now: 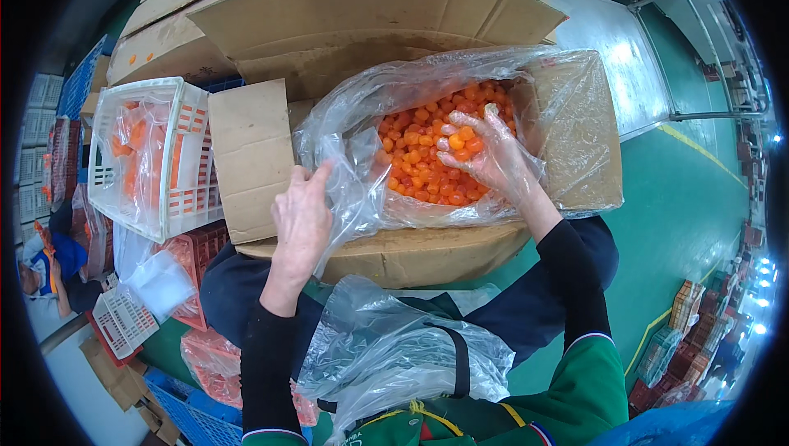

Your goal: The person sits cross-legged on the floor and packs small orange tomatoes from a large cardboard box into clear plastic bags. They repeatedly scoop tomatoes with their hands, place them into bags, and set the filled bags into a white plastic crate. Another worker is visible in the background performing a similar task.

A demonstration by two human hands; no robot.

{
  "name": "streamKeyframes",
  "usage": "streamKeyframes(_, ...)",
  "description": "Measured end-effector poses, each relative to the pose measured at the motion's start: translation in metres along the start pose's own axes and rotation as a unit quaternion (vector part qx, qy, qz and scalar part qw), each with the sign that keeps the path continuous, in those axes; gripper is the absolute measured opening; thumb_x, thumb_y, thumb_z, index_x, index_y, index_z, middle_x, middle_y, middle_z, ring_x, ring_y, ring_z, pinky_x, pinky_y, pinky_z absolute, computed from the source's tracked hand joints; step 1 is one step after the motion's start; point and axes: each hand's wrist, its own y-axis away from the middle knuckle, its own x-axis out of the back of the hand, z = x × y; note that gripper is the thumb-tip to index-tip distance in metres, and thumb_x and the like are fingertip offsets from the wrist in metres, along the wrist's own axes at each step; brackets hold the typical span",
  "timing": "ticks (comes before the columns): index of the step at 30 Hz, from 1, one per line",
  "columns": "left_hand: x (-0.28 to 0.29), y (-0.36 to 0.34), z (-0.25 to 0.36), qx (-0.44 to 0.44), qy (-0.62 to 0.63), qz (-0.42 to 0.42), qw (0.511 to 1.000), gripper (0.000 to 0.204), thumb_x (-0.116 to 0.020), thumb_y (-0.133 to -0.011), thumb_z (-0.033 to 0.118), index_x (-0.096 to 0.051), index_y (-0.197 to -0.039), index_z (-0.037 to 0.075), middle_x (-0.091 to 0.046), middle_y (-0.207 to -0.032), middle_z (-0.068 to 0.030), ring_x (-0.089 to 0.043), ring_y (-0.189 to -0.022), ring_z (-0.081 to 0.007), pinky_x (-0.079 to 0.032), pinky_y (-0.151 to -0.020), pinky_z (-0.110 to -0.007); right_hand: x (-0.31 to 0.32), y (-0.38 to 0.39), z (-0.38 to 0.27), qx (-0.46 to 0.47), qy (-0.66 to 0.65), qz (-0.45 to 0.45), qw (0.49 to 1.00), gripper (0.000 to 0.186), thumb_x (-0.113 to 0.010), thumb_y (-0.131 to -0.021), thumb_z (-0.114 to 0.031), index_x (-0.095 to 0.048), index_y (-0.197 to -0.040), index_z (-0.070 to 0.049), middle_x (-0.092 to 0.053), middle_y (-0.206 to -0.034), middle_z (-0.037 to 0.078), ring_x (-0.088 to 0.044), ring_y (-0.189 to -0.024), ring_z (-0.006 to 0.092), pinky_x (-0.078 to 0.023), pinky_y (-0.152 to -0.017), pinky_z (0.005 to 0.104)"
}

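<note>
A cardboard box [386,261] with its flaps folded out stands in front of me, lined with a clear plastic bag [349,187]. Inside lies a heap of small round orange balls [415,154] that look like egg yolks. Cupped over the right part of the heap, my right hand [493,158] wears a thin clear glove and holds a few of the balls against its fingers. At the box's left side, my left hand [302,212] is closed, its thumb and fingers gripping the edge of the bag. Its fingertips partly hide the gripped film.
To the left, a white plastic crate [177,175] holds bagged orange goods. Below it are a red crate [197,261] and a blue crate [189,413]. A person [62,269] is at the far left. A metal rail [715,115] stands on the right over the green floor.
</note>
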Motion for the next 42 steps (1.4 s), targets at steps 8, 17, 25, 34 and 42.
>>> streamKeyframes(8, 0.019, -0.014, -0.003, -0.018, 0.027, 0.130, 0.991, 0.053, -0.055, -0.079, -0.009, -0.067, -0.123, 0.019, -0.065, -0.102, -0.0130, -0.068, -0.083, -0.0378, -0.055, -0.072, -0.049, 0.026, -0.009, -0.016, 0.090, 0.192, 0.112, 0.971, 0.025, -0.060, -0.101, -0.020, -0.063, -0.116, -0.001, -0.059, -0.091, 0.005, -0.055, -0.072, 0.0101, -0.044, -0.055, 0.0195)
streamKeyframes(17, 0.014, -0.013, -0.010, -0.018, 0.046, 0.134, 0.990, 0.054, -0.057, -0.080, -0.008, -0.066, -0.126, 0.017, -0.064, -0.101, -0.0150, -0.068, -0.084, -0.0382, -0.054, -0.074, -0.050, 0.026, -0.082, -0.040, 0.328, 0.788, 0.200, 0.481, 0.039, -0.063, -0.094, -0.039, -0.071, -0.101, -0.001, -0.068, -0.095, 0.021, -0.069, -0.087, 0.0339, -0.054, -0.079, 0.0452)
streamKeyframes(25, 0.015, -0.007, 0.002, -0.001, 0.116, 0.110, 0.987, 0.050, -0.059, -0.085, 0.000, -0.061, -0.132, 0.017, -0.058, -0.104, -0.0169, -0.065, -0.081, -0.0396, -0.053, -0.073, -0.051, 0.030, -0.117, -0.049, 0.113, 0.922, 0.155, 0.337, 0.029, -0.080, -0.073, -0.019, -0.070, -0.094, -0.002, -0.069, -0.104, 0.022, -0.067, -0.097, 0.0390, -0.054, -0.079, 0.0490)
streamKeyframes(34, 0.012, 0.002, 0.013, -0.012, 0.168, 0.128, 0.977, 0.042, -0.058, -0.086, 0.000, -0.066, -0.124, 0.015, -0.054, -0.100, -0.0154, -0.062, -0.082, -0.0366, -0.051, -0.071, -0.048, -0.051, 0.018, -0.003, 0.000, 0.162, 0.009, 0.987, 0.020, -0.059, -0.102, -0.025, -0.060, -0.100, -0.005, -0.058, -0.079, 0.003, -0.047, -0.057, 0.0024, -0.036, -0.044, 0.0136)
streamKeyframes(42, -0.007, 0.009, 0.018, -0.048, 0.263, 0.157, 0.951, 0.033, -0.058, -0.088, 0.000, -0.066, -0.119, 0.009, -0.057, -0.099, -0.0180, -0.064, -0.090, -0.0381, -0.053, -0.079, -0.047, -0.123, 0.062, 0.121, 0.021, -0.166, -0.034, 0.985, 0.019, -0.060, -0.099, -0.014, -0.060, -0.114, -0.003, -0.064, -0.109, 0.012, -0.061, -0.084, 0.0143, -0.056, -0.072, 0.0285)
